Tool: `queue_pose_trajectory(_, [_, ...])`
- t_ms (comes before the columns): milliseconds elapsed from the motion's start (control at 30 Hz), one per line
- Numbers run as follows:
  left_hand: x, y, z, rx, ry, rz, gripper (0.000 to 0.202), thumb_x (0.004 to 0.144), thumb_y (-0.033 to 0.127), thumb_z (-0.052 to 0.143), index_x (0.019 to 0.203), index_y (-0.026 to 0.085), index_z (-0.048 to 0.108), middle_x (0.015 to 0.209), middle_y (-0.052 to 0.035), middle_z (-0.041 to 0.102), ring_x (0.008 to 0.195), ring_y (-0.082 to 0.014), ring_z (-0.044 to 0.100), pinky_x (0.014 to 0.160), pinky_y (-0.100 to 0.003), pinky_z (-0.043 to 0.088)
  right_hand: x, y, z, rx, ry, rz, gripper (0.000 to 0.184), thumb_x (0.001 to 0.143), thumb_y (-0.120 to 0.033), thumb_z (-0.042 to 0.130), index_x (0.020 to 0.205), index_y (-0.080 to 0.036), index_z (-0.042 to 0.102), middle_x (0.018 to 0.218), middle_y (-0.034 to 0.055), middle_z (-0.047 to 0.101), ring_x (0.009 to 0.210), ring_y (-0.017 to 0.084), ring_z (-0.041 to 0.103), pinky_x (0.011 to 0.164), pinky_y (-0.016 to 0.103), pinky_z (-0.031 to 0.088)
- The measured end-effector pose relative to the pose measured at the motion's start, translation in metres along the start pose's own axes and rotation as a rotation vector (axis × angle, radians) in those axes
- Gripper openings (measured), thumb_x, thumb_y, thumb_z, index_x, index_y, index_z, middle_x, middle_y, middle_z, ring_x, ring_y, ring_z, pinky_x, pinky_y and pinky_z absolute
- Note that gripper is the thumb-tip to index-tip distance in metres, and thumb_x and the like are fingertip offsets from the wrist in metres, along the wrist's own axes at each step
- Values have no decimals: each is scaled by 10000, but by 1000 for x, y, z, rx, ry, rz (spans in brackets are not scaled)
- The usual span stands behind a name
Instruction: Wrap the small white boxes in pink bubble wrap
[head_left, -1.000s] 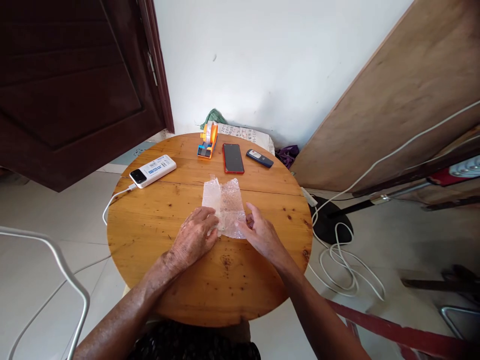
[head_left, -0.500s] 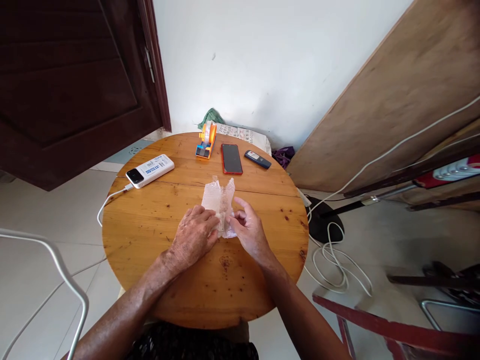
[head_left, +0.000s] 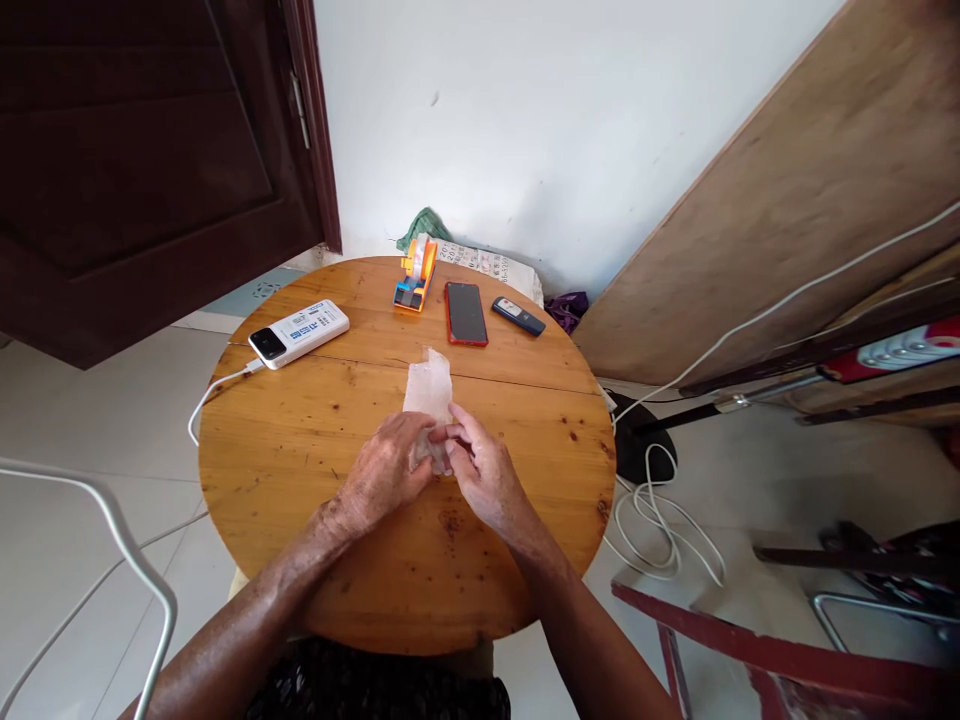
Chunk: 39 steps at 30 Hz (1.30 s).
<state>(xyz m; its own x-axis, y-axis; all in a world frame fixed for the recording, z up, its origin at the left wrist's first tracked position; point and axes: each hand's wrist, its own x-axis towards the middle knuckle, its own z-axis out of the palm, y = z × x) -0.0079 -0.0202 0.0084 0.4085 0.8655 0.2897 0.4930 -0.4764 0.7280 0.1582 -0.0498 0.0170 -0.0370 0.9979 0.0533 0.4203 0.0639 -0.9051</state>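
Observation:
A clear piece of bubble wrap (head_left: 429, 390) lies folded into a narrow strip on the round wooden table (head_left: 300, 440). My left hand (head_left: 386, 470) rests on its near end, fingers curled and pressing it down. My right hand (head_left: 484, 470) meets the left one from the right, its fingertips pinching the folded edge of the wrap. Whatever lies inside the fold is hidden by my fingers.
At the table's far side sit an orange tape dispenser (head_left: 415, 275), a red-cased phone (head_left: 466, 313) and a small dark phone (head_left: 519, 316). A white power bank (head_left: 298, 333) with a cable lies far left. White cables (head_left: 660, 520) coil on the floor at right; a metal chair frame (head_left: 127, 540) stands left.
My right hand has folded the right half of the bubble wrap over to the left, and moved in until it touches my left hand. The wrap is now a narrow strip.

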Motion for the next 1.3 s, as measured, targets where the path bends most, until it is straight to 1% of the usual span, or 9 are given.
queue_pose_trajectory(133, [2,4,-3,-133,65,-175,337,728,76,587,1048,181,610,848,0,599,701,-126,561,641,-234,472,-5,-1,4,-225,-33,-120,620,850,-144,503,1459,-175,395,1127,111,712,777,187,670,743,357,571])
queue_pose_trajectory(267, [9,10,-1,-83,77,-289,68,777,205,652,835,186,621,789,16,546,675,-117,524,639,-237,434,-8,-3,15,-485,2,-229,678,844,-87,473,1503,-133,324,1213,176,678,1011,273,670,880,453,558])
queue_pose_trajectory(367, [13,9,4,-46,65,-313,51,764,155,644,782,191,612,756,27,525,647,-110,504,626,-231,412,-10,-4,14,-432,-13,-255,731,831,-68,479,1528,-166,283,1240,165,667,982,251,677,867,429,570])
queue_pose_trajectory(467, [12,4,10,-21,72,-275,118,736,106,637,808,192,600,771,26,538,643,-111,505,623,-231,415,-10,-2,1,-178,-27,-222,686,864,-99,491,1513,-230,309,1203,106,684,829,168,681,790,340,585])
queue_pose_trajectory(567, [10,0,13,12,86,-219,160,738,114,639,868,193,591,839,8,573,650,-116,511,637,-246,440,-5,4,-16,-39,93,-164,557,890,-142,501,1431,-244,423,1104,66,708,757,137,666,717,295,572])
queue_pose_trajectory(667, [9,-4,14,48,91,-162,216,745,123,635,943,196,588,946,-19,608,678,-124,537,667,-267,474,4,14,-26,-85,190,-153,458,892,-168,521,1346,-232,510,1020,58,729,807,158,682,739,308,565])
queue_pose_trajectory(900, [10,-11,17,109,70,-79,268,752,129,635,1015,173,610,919,-42,647,767,-171,622,755,-313,548,17,28,-14,-250,87,-344,511,930,-125,464,1425,-251,457,1111,77,741,1041,216,685,940,417,523])
queue_pose_trajectory(1100, [8,-4,8,207,30,12,435,832,176,595,1261,245,582,1315,-83,582,884,-173,677,733,-301,577,24,30,-13,-411,50,-413,549,923,-98,436,1455,-234,446,1090,90,749,1005,255,682,896,453,518])
queue_pose_trajectory(1300, [13,-6,3,164,19,210,253,832,113,552,1028,212,678,1111,-57,702,956,-197,680,838,-310,571,32,30,-18,-306,32,-310,470,908,-136,469,1361,-236,544,1067,76,753,1028,243,671,950,451,499])
